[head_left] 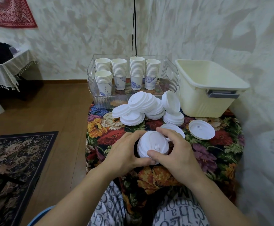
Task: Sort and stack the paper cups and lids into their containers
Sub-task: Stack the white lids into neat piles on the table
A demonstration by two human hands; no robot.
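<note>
So the paper cups [126, 74] stand stacked in the clear bin [171, 79] at the tabletop's far edge, the cream tub [214, 88] looks empty, loose lids [147, 106] wait mid-tabletop, and the left hand [125, 154] and right hand [177, 154] have their fingers clamped on a lid stack [152, 145] near the front edge.

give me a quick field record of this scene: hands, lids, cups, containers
left hand: left hand grips the stack of lids from the left
right hand: right hand grips the same stack, thumb on top
loose lids: pile of white lids on the floral tablecloth; single lid lies apart to the right
cups: five stacks of paper cups upright in the clear bin
cream tub: cream tub right of the clear bin; no lids visible inside it
</note>
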